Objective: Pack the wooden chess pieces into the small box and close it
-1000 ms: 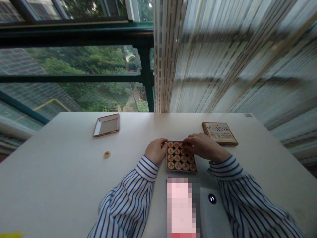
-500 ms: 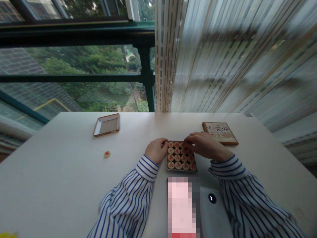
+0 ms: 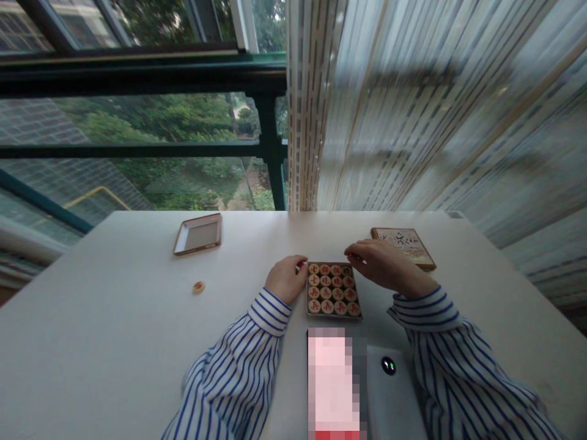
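A small square tray (image 3: 307,313) full of round wooden chess pieces with red characters (image 3: 331,289) lies on the white table in front of me. My left hand (image 3: 286,278) rests curled against the tray's left edge, fingers touching its far left corner. My right hand (image 3: 383,263) hovers just right of the tray's far right corner, fingers bent and close together, with nothing visible in them. Both arms wear blue-and-white striped sleeves.
One loose round piece (image 3: 199,286) lies on the table to the left. An empty brown-rimmed lid or tray (image 3: 198,233) sits at the far left. A printed box (image 3: 403,245) lies behind my right hand. A white device with a green light (image 3: 389,365) sits near me.
My right hand has lifted off the pieces at the tray's far right and drawn slightly right, uncovering the whole grid. My left hand stays put.
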Demonstrator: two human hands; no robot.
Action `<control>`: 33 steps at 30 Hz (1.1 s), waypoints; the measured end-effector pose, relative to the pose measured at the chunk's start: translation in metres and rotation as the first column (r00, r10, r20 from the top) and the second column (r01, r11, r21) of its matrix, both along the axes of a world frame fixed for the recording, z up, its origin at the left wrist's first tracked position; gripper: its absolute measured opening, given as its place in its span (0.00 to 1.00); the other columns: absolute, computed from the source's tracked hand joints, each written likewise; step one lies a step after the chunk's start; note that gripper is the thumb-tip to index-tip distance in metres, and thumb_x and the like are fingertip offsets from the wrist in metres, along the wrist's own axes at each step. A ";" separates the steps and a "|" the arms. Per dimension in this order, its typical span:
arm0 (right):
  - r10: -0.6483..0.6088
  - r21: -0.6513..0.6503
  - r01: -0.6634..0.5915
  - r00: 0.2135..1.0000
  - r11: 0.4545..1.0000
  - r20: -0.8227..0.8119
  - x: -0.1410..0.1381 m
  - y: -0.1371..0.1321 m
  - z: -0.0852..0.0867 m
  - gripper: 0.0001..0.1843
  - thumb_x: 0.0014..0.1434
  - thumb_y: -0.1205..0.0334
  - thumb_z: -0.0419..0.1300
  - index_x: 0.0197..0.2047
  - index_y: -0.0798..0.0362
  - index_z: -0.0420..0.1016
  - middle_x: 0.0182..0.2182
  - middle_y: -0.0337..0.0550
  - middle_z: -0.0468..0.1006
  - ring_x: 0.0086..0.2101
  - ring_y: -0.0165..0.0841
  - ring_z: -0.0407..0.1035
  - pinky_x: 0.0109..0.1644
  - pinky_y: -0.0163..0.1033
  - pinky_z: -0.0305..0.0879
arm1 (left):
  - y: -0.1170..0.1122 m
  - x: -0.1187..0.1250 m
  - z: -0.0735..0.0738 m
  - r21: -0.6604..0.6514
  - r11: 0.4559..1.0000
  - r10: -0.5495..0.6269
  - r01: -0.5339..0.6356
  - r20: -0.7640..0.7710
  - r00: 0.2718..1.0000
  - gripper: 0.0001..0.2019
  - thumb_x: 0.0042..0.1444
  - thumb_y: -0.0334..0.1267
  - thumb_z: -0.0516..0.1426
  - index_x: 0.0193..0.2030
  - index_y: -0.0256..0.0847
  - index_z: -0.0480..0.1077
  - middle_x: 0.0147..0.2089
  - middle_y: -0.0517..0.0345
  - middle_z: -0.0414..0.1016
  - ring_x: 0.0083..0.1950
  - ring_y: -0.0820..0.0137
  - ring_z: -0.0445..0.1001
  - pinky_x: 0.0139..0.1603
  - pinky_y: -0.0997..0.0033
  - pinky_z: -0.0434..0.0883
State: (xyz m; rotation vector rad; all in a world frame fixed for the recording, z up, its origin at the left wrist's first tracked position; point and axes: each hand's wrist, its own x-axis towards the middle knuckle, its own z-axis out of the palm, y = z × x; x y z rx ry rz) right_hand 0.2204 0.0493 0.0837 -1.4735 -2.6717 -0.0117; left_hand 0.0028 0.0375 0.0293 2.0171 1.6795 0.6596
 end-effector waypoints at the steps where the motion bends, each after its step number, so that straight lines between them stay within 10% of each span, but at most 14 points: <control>1: 0.000 0.006 0.000 1.000 1.000 -0.004 -0.001 0.000 0.000 0.14 0.59 0.62 0.48 0.39 0.54 0.73 0.34 0.46 0.77 0.35 0.34 0.69 0.38 0.37 0.58 | 0.000 0.000 0.001 0.010 1.000 0.000 0.000 -0.001 1.000 0.14 0.54 0.39 0.50 0.44 0.39 0.72 0.40 0.54 0.76 0.36 0.70 0.73 0.41 0.71 0.68; 33: 0.125 0.103 -0.101 0.957 0.990 -0.260 -0.039 -0.021 0.014 0.11 0.58 0.65 0.50 0.38 0.55 0.73 0.32 0.44 0.76 0.33 0.31 0.68 0.38 0.36 0.59 | -0.055 -0.051 0.017 0.078 0.987 0.132 -0.140 0.098 0.986 0.14 0.52 0.38 0.52 0.43 0.37 0.71 0.38 0.55 0.76 0.32 0.72 0.72 0.36 0.70 0.68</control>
